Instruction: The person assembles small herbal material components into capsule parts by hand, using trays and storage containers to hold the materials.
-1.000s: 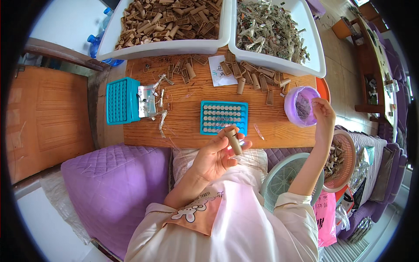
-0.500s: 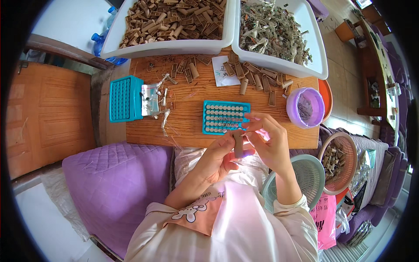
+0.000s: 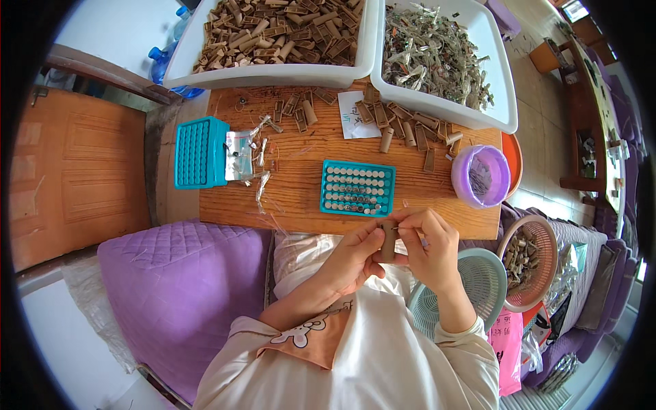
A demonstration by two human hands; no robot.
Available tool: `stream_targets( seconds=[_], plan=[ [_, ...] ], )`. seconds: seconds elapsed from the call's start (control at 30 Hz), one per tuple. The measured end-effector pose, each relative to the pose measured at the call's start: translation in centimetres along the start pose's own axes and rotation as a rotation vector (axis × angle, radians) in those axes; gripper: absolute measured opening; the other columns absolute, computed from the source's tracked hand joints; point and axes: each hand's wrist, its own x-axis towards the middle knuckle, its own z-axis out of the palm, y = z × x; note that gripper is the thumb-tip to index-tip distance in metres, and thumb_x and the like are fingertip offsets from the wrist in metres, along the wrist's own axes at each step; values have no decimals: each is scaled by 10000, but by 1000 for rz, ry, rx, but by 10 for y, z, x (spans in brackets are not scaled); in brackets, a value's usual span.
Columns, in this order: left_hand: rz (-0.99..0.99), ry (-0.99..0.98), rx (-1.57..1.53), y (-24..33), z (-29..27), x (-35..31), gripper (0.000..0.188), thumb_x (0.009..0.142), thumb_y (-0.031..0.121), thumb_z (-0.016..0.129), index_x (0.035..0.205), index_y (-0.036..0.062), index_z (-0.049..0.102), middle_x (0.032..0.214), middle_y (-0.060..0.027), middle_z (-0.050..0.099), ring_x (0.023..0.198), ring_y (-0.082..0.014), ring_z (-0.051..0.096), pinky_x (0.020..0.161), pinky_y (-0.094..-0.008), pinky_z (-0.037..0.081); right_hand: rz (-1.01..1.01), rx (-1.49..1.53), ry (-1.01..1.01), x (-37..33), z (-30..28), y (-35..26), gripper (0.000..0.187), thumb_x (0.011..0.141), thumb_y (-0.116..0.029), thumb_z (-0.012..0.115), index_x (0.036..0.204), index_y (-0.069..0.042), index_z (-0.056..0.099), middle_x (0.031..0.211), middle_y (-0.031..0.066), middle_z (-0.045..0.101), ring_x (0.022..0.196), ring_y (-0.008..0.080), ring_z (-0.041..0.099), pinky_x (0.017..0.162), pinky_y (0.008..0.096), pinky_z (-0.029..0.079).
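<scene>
Wooden planks make up our table, a low one standing on a pale floor, with an orange-brown door panel beyond its left end and a purple quilted cushion against its near edge. At the table's far edge sit two white tubs: the left tub is heaped with brown tubes, the right tub with pale stringy scraps. More loose tubes lie on the table in front of them. Near the table's middle sits a teal tray with rows of holes, many filled; a second teal tray lies toward the left end. A purple bowl stands at the right end, and past that end are a pink basket with brown pieces and a pale green basket.

Just off the table's near edge, our left hand pinches an upright brown tube, and our right hand has its fingertips pressed together at the tube's top. A second ago our right hand was out by the purple bowl; half a second ago it had already come back to the tube, and the left has held it throughout.
</scene>
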Motion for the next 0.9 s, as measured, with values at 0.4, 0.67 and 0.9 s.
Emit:
stream_targets(
  seconds=[0.4, 0.67, 0.9],
  plan=[
    [-59, 19, 179, -2, -7, 6, 335, 883, 245, 367, 1121, 8, 371, 830, -28, 534, 730, -137, 610, 340, -142, 399, 85, 111, -135, -3, -10, 14, 103, 706, 65, 527, 755, -5, 470, 837, 138, 579, 712, 267, 578, 615, 310, 469],
    [-64, -113, 95, -2, -12, 9, 409, 881, 260, 378, 1203, 16, 314, 870, -37, 534, 756, -162, 610, 363, -156, 416, 30, 37, -66, -4, -9, 10, 124, 719, 78, 502, 797, -10, 464, 838, 129, 563, 708, 279, 564, 615, 310, 462],
    [-25, -150, 193, 4, -7, 5, 509, 846, 361, 430, 1215, 32, 310, 1001, -75, 506, 766, -166, 602, 389, -159, 442, -5, -8, 18, -7, -10, -5, 95, 757, 68, 475, 796, -8, 434, 827, 128, 550, 706, 275, 560, 593, 307, 462]
  ],
)
